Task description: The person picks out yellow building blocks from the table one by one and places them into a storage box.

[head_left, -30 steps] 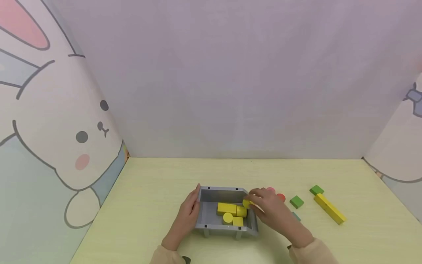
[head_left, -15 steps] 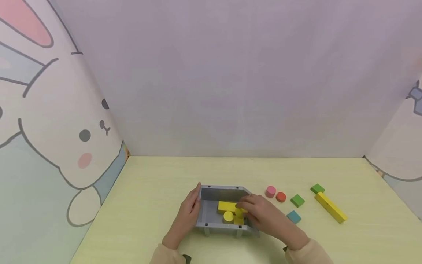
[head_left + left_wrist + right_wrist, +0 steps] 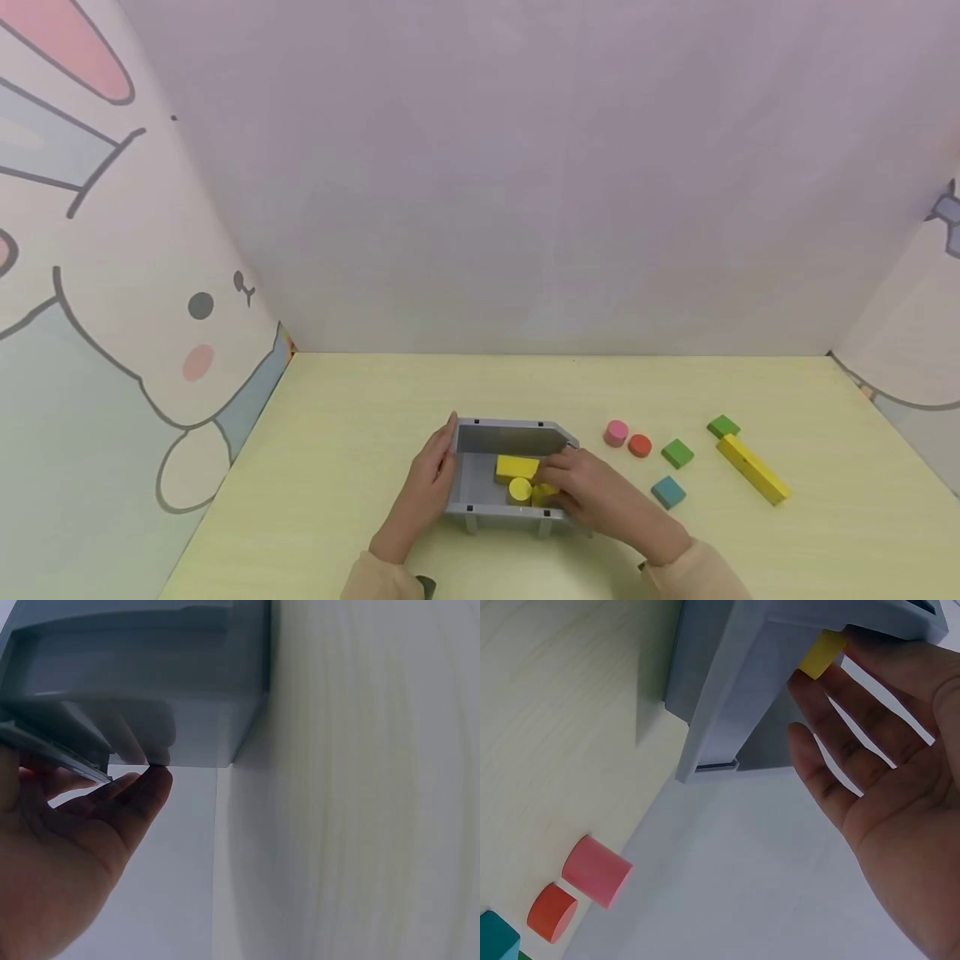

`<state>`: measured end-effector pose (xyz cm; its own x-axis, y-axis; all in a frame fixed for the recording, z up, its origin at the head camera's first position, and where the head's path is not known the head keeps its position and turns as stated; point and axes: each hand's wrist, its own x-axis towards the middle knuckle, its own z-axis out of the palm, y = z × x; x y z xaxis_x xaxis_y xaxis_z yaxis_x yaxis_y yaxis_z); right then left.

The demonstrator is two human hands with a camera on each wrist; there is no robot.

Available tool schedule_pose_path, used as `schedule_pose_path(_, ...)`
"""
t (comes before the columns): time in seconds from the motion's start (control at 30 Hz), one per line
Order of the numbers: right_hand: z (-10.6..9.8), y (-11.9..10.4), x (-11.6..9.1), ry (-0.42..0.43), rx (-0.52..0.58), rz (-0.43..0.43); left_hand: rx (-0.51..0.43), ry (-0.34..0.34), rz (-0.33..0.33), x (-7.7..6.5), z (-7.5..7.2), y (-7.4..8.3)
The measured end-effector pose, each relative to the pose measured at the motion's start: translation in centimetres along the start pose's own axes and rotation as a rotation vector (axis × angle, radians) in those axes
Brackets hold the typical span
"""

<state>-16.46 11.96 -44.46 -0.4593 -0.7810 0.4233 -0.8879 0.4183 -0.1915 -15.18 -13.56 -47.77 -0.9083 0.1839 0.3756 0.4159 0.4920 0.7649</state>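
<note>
A grey plastic storage bin (image 3: 480,482) sits on the table with its open top facing up. My left hand (image 3: 429,483) holds its left end; in the left wrist view, fingertips (image 3: 159,780) touch the end wall beneath the lip. My right hand (image 3: 592,492) reaches over the bin's right end. Between its thumb and fingers it pinches a small yellow round block (image 3: 823,655), low inside the bin. Also in the bin are a yellow rectangular block (image 3: 516,468) and a yellow cylinder (image 3: 519,490). The right hand partly hides other yellow pieces.
Right of the bin lie a pink cylinder (image 3: 616,432), a red disc (image 3: 640,446), a teal square block (image 3: 668,492) and two green square blocks, one (image 3: 678,453) nearer. A long yellow bar (image 3: 753,470) touches the farther green block (image 3: 723,427). A pale curtain (image 3: 555,183) hangs behind.
My right hand has moved left and down into the bin with the yellow round block, uncovering the pink cylinder and the teal block. My left hand has stayed at the bin's left end.
</note>
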Motion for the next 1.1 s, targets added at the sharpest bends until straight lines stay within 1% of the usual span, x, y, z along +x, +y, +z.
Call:
schedule_pose_path(0.23, 0.09, 0.11, 0.12, -0.054, 0.002, 0.032, 0.006, 0.0, 0.004, -0.11, 0.02, 0.06)
schedule_pose_path(0.4, 0.25, 0.2, 0.1, -0.065, -0.005, 0.042, 0.009, -0.002, 0.005, -0.14, 0.04, 0.14)
schedule_pose_path(0.6, 0.28, 0.37, 0.03, -0.058, -0.001, 0.039, 0.024, -0.001, 0.005, -0.12, 0.05, 0.06)
schedule_pose_path(0.73, 0.19, 0.47, -0.1, -0.037, 0.007, 0.031, 0.061, 0.016, 0.048, -0.09, 0.12, -0.11)
schedule_pose_path(0.83, 0.09, 0.56, -0.23, -0.016, 0.013, 0.022, 0.058, 0.023, 0.055, -0.04, 0.12, -0.17)
schedule_pose_path(0.9, 0.02, 0.65, -0.32, 0.002, 0.014, 0.016, 0.032, 0.013, 0.032, -0.02, 0.1, -0.17)
schedule_pose_path(1.1, -0.46, 0.84, -0.68, 0.044, -0.023, 0.023, 0.018, -0.003, -0.018, -0.02, 0.03, -0.03)
